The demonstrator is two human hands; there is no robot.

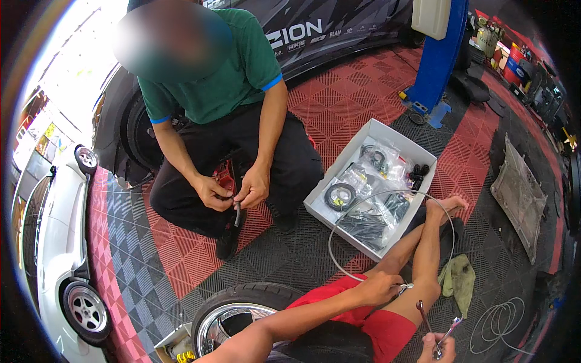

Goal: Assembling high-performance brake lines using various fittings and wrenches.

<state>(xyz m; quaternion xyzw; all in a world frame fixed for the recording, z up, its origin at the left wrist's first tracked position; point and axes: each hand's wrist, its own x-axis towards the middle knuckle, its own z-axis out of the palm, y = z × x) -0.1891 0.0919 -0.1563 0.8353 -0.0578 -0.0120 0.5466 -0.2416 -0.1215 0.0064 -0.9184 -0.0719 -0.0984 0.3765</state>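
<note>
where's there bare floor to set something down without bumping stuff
Black tiles lie bare between the co-worker's shoe, the tyre and the white box; red tiles lie bare between that box and the dark car. Crowded: the box, filled with bagged parts under an arching cable, and around the right hand, with its tools and the rag.

A blue post [443, 63] stands near a dark car [369, 15].
</note>
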